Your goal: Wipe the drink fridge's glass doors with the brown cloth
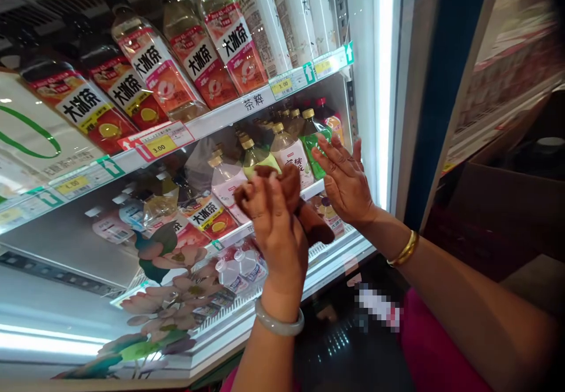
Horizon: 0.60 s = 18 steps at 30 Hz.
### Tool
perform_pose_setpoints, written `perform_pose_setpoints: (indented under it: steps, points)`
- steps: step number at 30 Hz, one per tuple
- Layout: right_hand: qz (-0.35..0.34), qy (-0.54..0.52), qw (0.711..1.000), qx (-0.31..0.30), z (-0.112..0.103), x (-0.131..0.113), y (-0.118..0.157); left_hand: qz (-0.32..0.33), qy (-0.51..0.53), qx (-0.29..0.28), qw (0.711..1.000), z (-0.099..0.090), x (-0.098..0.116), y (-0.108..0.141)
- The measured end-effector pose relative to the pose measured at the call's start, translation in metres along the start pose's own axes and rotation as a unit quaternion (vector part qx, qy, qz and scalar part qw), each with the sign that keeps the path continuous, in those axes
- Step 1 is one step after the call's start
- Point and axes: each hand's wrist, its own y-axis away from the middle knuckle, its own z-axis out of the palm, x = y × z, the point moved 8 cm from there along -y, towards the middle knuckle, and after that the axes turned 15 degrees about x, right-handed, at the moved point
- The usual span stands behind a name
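Note:
My left hand (282, 233), with a pale stone bangle at the wrist, presses a brown cloth (318, 225) to the glass door of a drinks cooler. The cloth is bunched under and around the fingers, and part of it sticks out to the right. Just right of it, my right hand (348, 186) rests at the glass with fingers stretched out and nothing in it; a gold bracelet (405, 249) circles that wrist. Behind the glass, a green bottle (314, 145) and a white-labelled peach drink bottle (291, 153) show near my fingers.
Shelves of bottled drinks (232, 42) with price tags (161, 146) fill the cooler. A flower decal (176, 289) shows on the lower glass. The cooler's bright light strip (385, 86) and dark blue frame (445, 86) stand at right, with a cardboard box (507, 186) beyond.

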Motion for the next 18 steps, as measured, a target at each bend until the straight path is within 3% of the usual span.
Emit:
perform_pose_setpoints:
  steps: [3,8,10,15,18]
  points:
    - [0.013,0.020,1.000,-0.007,-0.001,0.009,0.001,-0.018,-0.018,0.018,1.000,-0.006,-0.004,-0.009]
    - [0.005,0.010,1.000,-0.006,-0.002,0.009,0.001,0.040,-0.018,-0.056,0.997,0.029,0.019,0.021]
    - [0.005,0.018,1.000,-0.016,-0.001,0.009,0.002,0.045,-0.010,-0.069,0.997,0.035,0.022,0.026]
    - [0.009,0.028,0.999,-0.029,0.001,0.009,0.003,-0.019,-0.001,0.013,1.000,0.005,0.006,-0.007]
    - [0.007,0.019,1.000,-0.016,0.000,0.007,0.003,-0.033,-0.016,0.018,0.999,0.001,0.002,-0.018]
